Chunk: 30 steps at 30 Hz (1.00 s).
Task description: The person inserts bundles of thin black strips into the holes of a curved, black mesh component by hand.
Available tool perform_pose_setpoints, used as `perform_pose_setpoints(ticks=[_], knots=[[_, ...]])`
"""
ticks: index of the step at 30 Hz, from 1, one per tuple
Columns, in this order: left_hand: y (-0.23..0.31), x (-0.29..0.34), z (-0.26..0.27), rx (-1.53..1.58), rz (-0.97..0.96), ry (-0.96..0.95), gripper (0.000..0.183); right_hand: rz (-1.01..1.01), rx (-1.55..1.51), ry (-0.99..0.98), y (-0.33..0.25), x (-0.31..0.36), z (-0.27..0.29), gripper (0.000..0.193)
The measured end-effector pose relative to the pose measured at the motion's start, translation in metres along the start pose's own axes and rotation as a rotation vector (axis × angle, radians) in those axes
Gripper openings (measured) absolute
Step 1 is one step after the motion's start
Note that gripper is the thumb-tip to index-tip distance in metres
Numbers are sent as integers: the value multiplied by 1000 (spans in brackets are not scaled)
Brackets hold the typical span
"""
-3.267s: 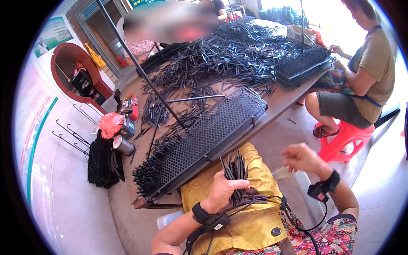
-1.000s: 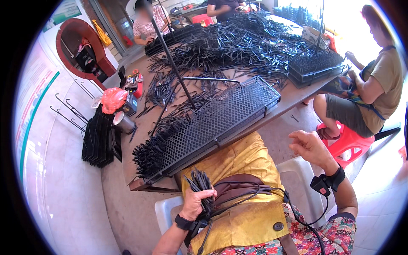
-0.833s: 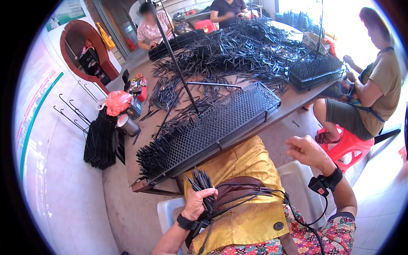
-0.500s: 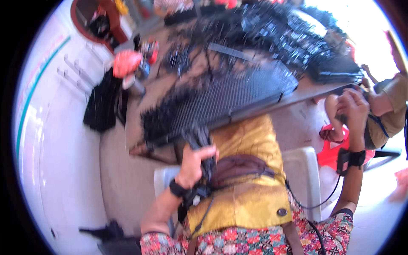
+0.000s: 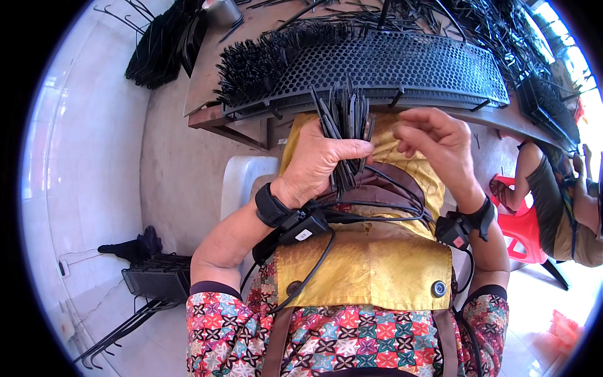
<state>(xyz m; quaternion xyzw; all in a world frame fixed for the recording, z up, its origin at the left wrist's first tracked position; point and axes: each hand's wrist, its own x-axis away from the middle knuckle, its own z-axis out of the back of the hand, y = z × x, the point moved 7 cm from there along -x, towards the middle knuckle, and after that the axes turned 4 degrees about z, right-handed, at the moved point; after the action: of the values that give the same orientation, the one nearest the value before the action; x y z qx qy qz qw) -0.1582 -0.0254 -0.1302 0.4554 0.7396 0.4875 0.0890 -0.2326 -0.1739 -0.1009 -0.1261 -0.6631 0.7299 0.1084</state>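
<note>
Your left hand [image 5: 317, 157] is holding a bundle of black sticks [image 5: 345, 116] above your yellow apron [image 5: 370, 270], near the holed tray [image 5: 389, 60] resting on the desk [image 5: 204, 78]. Compared with half a second ago, your right hand [image 5: 443, 138] is curling near the bundle rather than hanging far out to the right; whether its bent fingers are pinching anything cannot be told. Your left wrist box [image 5: 298, 226] is bearing a white label [image 5: 304, 235], its print too small to read.

The left hand [image 5: 317, 157] is curled with its thumb outstretched; the right hand [image 5: 443, 141] hovers beside it, fingers bent.
</note>
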Motion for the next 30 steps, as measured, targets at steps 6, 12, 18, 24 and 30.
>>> perform_pose_setpoints(ticks=[6,12,18,24,30], knots=[[-3,2,10,-69,-17,29,21,-56,-72,-97,6,-10,-41,28],[-8,7,14,-191,59,66,27,-65,-127,-79,20,-10,-49,33],[-14,8,14,-213,60,46,27,-31,-42,32,14,0,-44,20],[-21,7,7,-255,115,9,22,72,-104,91,25,2,-36,11],[-28,9,9,-242,154,-14,12,65,-183,242,21,0,-15,12]])
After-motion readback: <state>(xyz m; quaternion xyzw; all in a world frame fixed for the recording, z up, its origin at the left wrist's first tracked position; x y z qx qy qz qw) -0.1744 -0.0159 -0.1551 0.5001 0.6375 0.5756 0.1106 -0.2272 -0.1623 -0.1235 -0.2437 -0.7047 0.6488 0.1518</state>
